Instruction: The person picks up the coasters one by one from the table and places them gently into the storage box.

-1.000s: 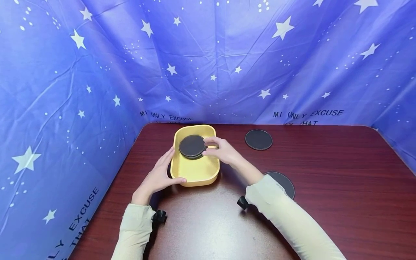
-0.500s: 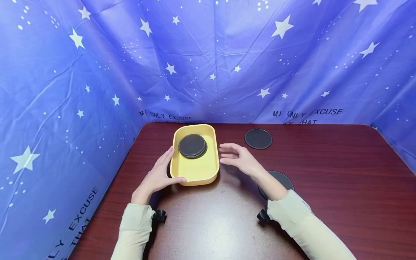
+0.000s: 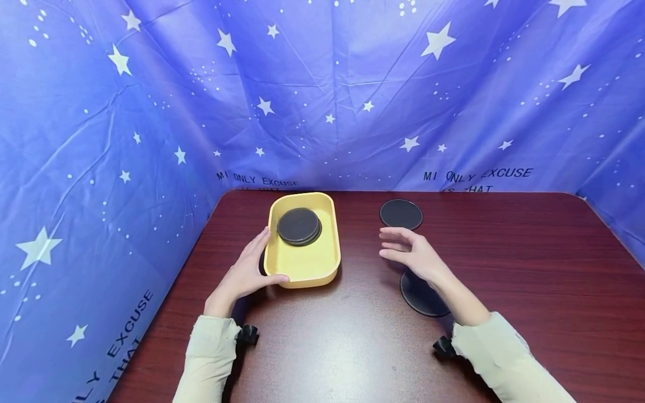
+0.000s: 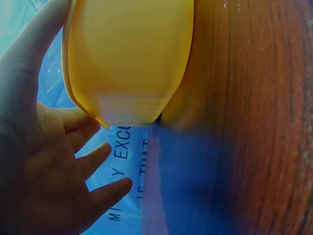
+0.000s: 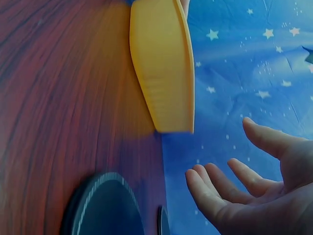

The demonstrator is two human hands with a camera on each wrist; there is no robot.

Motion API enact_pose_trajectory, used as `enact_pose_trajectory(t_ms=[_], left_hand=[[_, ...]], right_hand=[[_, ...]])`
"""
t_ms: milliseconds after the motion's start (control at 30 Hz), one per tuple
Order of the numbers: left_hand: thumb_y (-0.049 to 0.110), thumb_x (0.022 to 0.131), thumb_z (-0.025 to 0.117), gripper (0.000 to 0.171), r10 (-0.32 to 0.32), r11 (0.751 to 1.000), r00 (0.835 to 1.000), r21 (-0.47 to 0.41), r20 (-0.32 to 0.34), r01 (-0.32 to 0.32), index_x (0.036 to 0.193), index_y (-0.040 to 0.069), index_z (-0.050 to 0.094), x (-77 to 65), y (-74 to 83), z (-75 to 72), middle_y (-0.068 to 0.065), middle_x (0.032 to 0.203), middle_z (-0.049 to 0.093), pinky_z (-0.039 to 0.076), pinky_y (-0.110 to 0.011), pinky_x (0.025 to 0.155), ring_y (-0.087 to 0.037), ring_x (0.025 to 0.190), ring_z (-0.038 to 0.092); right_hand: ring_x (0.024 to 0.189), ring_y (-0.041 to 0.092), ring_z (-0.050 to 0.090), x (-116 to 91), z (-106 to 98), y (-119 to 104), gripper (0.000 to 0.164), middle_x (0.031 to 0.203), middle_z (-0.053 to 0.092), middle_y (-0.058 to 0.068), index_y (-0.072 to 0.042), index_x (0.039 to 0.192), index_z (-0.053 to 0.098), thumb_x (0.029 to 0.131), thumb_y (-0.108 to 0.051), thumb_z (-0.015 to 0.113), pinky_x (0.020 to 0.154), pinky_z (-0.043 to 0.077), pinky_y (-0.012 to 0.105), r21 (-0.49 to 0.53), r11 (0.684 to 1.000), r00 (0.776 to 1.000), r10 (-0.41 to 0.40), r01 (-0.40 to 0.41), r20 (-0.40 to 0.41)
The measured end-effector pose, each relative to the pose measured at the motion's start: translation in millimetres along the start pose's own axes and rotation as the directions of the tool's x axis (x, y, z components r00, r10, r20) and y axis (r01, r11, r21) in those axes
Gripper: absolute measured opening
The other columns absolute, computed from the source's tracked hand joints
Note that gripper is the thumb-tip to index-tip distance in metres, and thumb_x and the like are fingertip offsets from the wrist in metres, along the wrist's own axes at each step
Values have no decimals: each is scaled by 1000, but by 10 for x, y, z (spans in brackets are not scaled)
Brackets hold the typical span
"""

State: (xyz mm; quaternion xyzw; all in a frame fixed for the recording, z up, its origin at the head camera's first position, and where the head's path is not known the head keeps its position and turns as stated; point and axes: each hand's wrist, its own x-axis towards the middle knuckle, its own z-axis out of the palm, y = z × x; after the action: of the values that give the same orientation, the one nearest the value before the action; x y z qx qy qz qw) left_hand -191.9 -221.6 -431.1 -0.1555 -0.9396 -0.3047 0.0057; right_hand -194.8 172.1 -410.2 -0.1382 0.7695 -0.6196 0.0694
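A yellow rectangular box (image 3: 302, 263) with rounded corners stands on the table, with black round coasters (image 3: 298, 225) stacked towards its far end. My left hand (image 3: 243, 274) steadies the box, its straight fingers along the left wall and its thumb over the near rim. In the left wrist view, the fingers (image 4: 93, 161) are spread. To the right, my right hand (image 3: 418, 254) hovers over the table with nothing in it, fingers loosely bent. It is between two loose coasters: the far coaster (image 3: 401, 214) lies just beyond the fingertips, and the near coaster (image 3: 422, 294) is partly hidden beneath the hand and wrist.
The dark red wooden table (image 3: 544, 268) has a glossy patch of light at its front. A blue curtain (image 3: 322, 84) with white stars hangs behind the table's far edge and along its sides. Black wrist mounts (image 3: 444, 347) sit under both sleeves.
My right hand has let go of the coaster on the stack in the box, drawn out of the box and moved right, over the loose coasters. The left hand and box stay in place.
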Motion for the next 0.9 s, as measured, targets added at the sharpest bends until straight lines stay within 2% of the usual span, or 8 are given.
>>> enact_pose_trajectory(t_ms=[100, 200, 300, 367, 433, 667, 833, 900], left_hand=[[49, 70, 86, 118, 2, 1000, 1000, -1, 0, -2, 159, 7, 21, -8, -7, -2, -8, 168, 17, 25, -60, 120, -35, 154, 18], [49, 70, 87, 119, -2, 1000, 1000, -5, 5, 2, 160, 9, 21, -5, -10, 3, -7, 169, 16, 25, -59, 121, -34, 154, 17], [51, 69, 87, 119, -8, 1000, 1000, 2, 9, 8, 160, 10, 20, 0, -13, 8, -5, 169, 15, 26, -59, 121, -33, 155, 17], [51, 69, 87, 119, -8, 1000, 1000, 1, 6, 8, 160, 11, 20, 3, -13, 9, -5, 169, 15, 26, -59, 120, -33, 154, 17], [50, 69, 87, 119, -4, 1000, 1000, 1, 1, 4, 160, 10, 21, 5, -14, 8, -5, 169, 15, 26, -59, 120, -33, 154, 17], [50, 69, 87, 119, -8, 1000, 1000, 1, 6, 8, 160, 12, 19, 3, -8, 10, -2, 169, 14, 25, -59, 121, -32, 155, 16], [50, 69, 87, 120, -13, 1000, 1000, 4, 8, 13, 161, 14, 19, 3, -17, 6, -1, 169, 13, 26, -60, 120, -32, 155, 16], [50, 69, 87, 120, -14, 1000, 1000, 6, 9, 14, 161, 15, 18, 3, -19, 2, -1, 169, 13, 27, -60, 120, -31, 155, 16]], right_hand=[[117, 12, 66, -65, -109, 31, 55, 143, 48, 35, 8, 140, 47, 92, -8, 68, 87, 53, 14, -16, 1000, 1000, 7, -8, -12], [106, -8, 63, -145, -220, 69, 54, 142, 53, 29, 7, 140, 48, 93, -10, 68, 86, 54, 15, -24, 1000, 1000, 9, -9, -24], [106, -9, 64, -229, -333, 119, 53, 133, 63, 4, 5, 139, 49, 93, -12, 69, 86, 54, 14, -31, 1000, 999, 1, -3, -36], [108, -7, 65, -278, -409, 167, 52, 125, 64, -15, 4, 139, 49, 93, -12, 69, 87, 54, 13, -41, 999, 999, -12, 10, -42], [111, -5, 65, -323, -489, 222, 53, 121, 61, -26, 5, 140, 48, 93, -12, 69, 88, 53, 12, -56, 998, 999, -27, 25, -35], [123, -6, 57, -462, -784, 455, 60, 134, 54, -23, 9, 144, 41, 92, -3, 68, 97, 50, 13, -81, 992, 991, -89, 97, 99], [132, -8, 48, -529, -925, 583, 68, 147, 45, -18, 16, 145, 32, 87, 10, 67, 104, 43, 10, -46, 974, 947, -203, 221, 249], [134, -10, 44, -552, -959, 601, 71, 150, 42, -17, 15, 146, 31, 86, 11, 67, 105, 40, 7, -52, 968, 930, -218, 244, 294]])
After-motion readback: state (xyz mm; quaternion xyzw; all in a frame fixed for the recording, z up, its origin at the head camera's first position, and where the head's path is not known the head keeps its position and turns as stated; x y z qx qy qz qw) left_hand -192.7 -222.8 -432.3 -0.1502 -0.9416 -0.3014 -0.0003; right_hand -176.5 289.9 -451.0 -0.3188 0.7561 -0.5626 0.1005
